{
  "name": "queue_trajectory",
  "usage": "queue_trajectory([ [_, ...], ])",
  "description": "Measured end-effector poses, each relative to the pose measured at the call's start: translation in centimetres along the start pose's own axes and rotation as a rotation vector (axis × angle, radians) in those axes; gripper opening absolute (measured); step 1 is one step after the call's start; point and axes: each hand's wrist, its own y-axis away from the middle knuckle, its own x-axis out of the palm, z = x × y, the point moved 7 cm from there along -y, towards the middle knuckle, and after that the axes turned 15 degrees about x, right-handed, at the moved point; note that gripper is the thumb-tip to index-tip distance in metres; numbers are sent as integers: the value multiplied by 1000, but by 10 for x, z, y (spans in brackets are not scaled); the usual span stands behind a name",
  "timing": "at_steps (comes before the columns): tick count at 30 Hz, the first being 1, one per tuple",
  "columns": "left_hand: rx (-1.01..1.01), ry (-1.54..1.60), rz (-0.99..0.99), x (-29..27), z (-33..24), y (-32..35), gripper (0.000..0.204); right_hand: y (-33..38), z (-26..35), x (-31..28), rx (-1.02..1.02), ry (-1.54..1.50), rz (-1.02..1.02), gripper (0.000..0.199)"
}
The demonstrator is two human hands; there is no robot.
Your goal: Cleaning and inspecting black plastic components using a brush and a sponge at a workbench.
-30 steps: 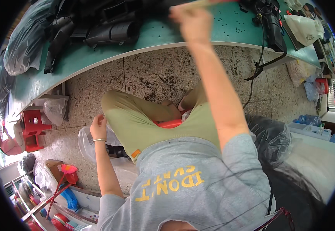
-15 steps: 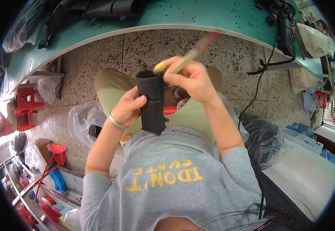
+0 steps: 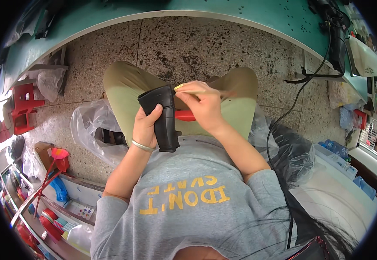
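My left hand is wrapped round a black plastic tube-like part, its thumb lying on the near face. The part stands tilted over my lap, its wider end uppermost and leaning left, its lower end by my shirt. At its upper right edge, my right hand pinches a slim pale stick-like tool, blurred toward its reddish far end. Something yellow shows at the fingertips, touching or close to the part's rim. Whether it belongs to the tool or covers a finger, I cannot tell.
A green worktable edges the far side. A black cable hangs down at the right. Red stools stand left, above a shelf rack. Clear plastic bags lie beside my legs. Part of a red thing shows between my knees.
The black part has tilted, its top going left and its edge turning toward my right hand. My right hand has come lower, and the tool has swung from slanting up to nearly level.
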Motion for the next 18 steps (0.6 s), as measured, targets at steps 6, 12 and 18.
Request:
queue_trajectory([
  [6, -32, 28, -20, 1, 8, 0, 22, 7, -49, 18, 628, -699, 205, 13],
  [12, -45, 1, -21, 1, 13, -1, 20, 8, -43, 25, 524, -375, 181, 8],
  [18, 31, -201, -21, 2, 1, -11, 20, -24, -86, -12, 174, 154, -196, 5],
])
